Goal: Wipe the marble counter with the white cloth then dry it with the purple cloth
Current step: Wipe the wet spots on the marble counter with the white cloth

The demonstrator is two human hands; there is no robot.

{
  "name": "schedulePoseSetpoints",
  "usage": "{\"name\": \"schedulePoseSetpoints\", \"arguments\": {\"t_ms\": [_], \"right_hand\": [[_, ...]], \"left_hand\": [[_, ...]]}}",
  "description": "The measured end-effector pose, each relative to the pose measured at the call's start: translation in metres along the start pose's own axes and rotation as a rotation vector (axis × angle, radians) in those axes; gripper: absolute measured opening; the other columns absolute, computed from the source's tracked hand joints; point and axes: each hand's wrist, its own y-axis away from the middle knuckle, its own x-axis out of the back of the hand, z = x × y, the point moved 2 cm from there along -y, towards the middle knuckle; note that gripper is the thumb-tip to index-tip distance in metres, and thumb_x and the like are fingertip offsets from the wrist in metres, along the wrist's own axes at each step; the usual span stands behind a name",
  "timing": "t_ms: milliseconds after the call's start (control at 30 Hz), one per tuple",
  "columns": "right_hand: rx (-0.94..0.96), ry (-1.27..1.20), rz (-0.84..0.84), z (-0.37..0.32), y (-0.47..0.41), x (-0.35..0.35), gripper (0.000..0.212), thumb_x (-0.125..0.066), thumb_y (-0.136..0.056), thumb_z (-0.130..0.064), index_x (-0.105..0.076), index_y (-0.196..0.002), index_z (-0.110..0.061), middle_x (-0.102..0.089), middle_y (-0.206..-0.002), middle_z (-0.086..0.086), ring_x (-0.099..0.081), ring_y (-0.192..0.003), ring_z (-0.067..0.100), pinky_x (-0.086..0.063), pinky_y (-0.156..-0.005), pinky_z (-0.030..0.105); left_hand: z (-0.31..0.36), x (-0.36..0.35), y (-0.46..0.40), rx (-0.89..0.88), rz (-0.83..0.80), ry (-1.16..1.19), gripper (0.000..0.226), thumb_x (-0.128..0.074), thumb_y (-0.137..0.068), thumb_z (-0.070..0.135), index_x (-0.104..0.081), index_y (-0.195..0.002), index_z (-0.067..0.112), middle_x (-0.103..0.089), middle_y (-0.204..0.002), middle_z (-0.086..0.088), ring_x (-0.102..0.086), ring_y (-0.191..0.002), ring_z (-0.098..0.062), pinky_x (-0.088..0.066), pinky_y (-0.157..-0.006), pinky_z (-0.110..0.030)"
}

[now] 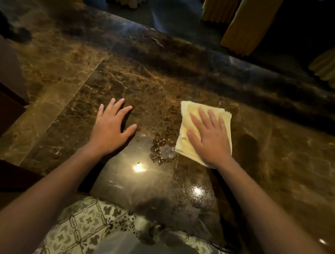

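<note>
The brown veined marble counter (149, 83) fills most of the head view. A folded white cloth (187, 125), yellowish in this light, lies flat on it right of centre. My right hand (210, 138) presses down on the cloth with fingers spread. My left hand (111, 128) rests flat on the bare marble to the left, fingers apart, holding nothing. A patch of water droplets (163, 151) sits on the counter just left of the cloth's near corner. No purple cloth is visible.
The counter's far edge (204, 51) runs diagonally from upper left to right. Beyond it hang yellow draped fabrics (248, 24). A dark wooden unit (7, 93) stands at the left. Patterned floor tiles (85, 225) show below the near edge.
</note>
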Motion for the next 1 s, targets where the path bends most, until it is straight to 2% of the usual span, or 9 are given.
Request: {"name": "schedulePoseSetpoints", "arguments": {"t_ms": [100, 233, 333, 433, 567, 733, 867, 933, 1000], "right_hand": [[-0.121, 0.030, 0.042, 0.034, 0.065, 0.001, 0.064, -0.022, -0.102, -0.067, -0.029, -0.159, -0.039, -0.024, -0.171, -0.004, -0.011, -0.159, 0.022, -0.007, -0.127, 0.056], [-0.545, 0.068, 0.046, 0.104, 0.102, 0.025, 0.074, -0.024, -0.097, -0.070, -0.030, -0.160, -0.034, -0.022, -0.172, 0.001, -0.010, -0.159, 0.030, -0.005, -0.124, 0.065], [-0.801, 0.029, 0.098, 0.128, 0.101, 0.033, 0.076, -0.024, -0.098, -0.069, -0.027, -0.162, -0.029, -0.017, -0.173, 0.007, -0.007, -0.159, 0.037, -0.006, -0.123, 0.069], [-0.893, 0.000, 0.140, 0.119, 0.061, 0.029, 0.073, -0.026, -0.099, -0.067, -0.025, -0.162, -0.030, -0.015, -0.173, 0.007, -0.005, -0.159, 0.037, -0.003, -0.123, 0.067], [-0.770, -0.020, 0.114, 0.086, -0.026, 0.029, 0.072, -0.024, -0.100, -0.065, -0.025, -0.162, -0.029, -0.014, -0.173, 0.006, -0.003, -0.159, 0.034, -0.002, -0.125, 0.063], [-0.341, -0.018, 0.011, -0.020, -0.074, 0.008, 0.066, -0.026, -0.102, -0.061, -0.022, -0.162, -0.034, -0.011, -0.174, 0.002, 0.001, -0.160, 0.031, 0.003, -0.126, 0.059], [0.092, -0.021, -0.055, -0.100, 0.004, -0.017, 0.061, -0.029, -0.101, -0.056, -0.031, -0.159, -0.039, -0.018, -0.173, 0.001, -0.004, -0.160, 0.030, 0.000, -0.126, 0.059], [0.196, -0.044, -0.060, -0.108, 0.063, -0.026, 0.058, -0.030, -0.103, -0.055, -0.031, -0.159, -0.041, -0.018, -0.173, -0.001, -0.003, -0.160, 0.030, 0.000, -0.127, 0.058], [0.203, -0.033, -0.073, -0.093, 0.116, -0.030, 0.057, -0.030, -0.105, -0.056, -0.026, -0.160, -0.043, -0.014, -0.174, -0.004, -0.001, -0.161, 0.026, -0.001, -0.127, 0.056]], "left_hand": [[-0.031, 0.008, 0.018, 0.006, 0.005, -0.080, 0.064, -0.042, -0.099, 0.060, -0.040, -0.154, 0.027, -0.030, -0.168, -0.012, -0.014, -0.158, -0.034, -0.010, -0.123, -0.059], [-0.049, 0.012, 0.035, 0.012, -0.058, -0.170, 0.073, -0.020, -0.098, 0.069, -0.026, -0.160, 0.030, -0.019, -0.172, -0.010, -0.007, -0.159, -0.035, -0.006, -0.124, -0.060], [-0.042, 0.014, 0.035, 0.012, -0.063, -0.183, 0.075, -0.018, -0.098, 0.068, -0.025, -0.161, 0.028, -0.018, -0.172, -0.011, -0.007, -0.159, -0.035, -0.007, -0.125, -0.060], [-0.042, 0.015, 0.036, 0.014, -0.036, -0.182, 0.074, -0.021, -0.098, 0.066, -0.029, -0.160, 0.027, -0.022, -0.171, -0.012, -0.011, -0.159, -0.036, -0.010, -0.125, -0.060], [-0.042, 0.015, 0.034, 0.006, -0.031, -0.168, 0.070, -0.022, -0.100, 0.063, -0.030, -0.159, 0.028, -0.022, -0.171, -0.012, -0.010, -0.159, -0.035, -0.009, -0.125, -0.059], [-0.042, 0.016, 0.035, 0.008, -0.018, -0.126, 0.066, -0.020, -0.101, 0.061, -0.031, -0.159, 0.029, -0.022, -0.171, -0.010, -0.010, -0.159, -0.033, -0.008, -0.126, -0.058], [-0.042, 0.017, 0.037, 0.014, -0.018, -0.126, 0.066, -0.022, -0.101, 0.060, -0.033, -0.158, 0.029, -0.024, -0.171, -0.010, -0.012, -0.159, -0.034, -0.008, -0.126, -0.057], [-0.043, 0.017, 0.036, 0.010, -0.020, -0.127, 0.066, -0.021, -0.101, 0.060, -0.032, -0.159, 0.029, -0.023, -0.171, -0.010, -0.011, -0.159, -0.034, -0.008, -0.126, -0.057], [-0.044, 0.015, 0.037, 0.009, -0.021, -0.129, 0.066, -0.021, -0.101, 0.060, -0.030, -0.159, 0.029, -0.022, -0.171, -0.010, -0.010, -0.159, -0.033, -0.008, -0.126, -0.057]]}}
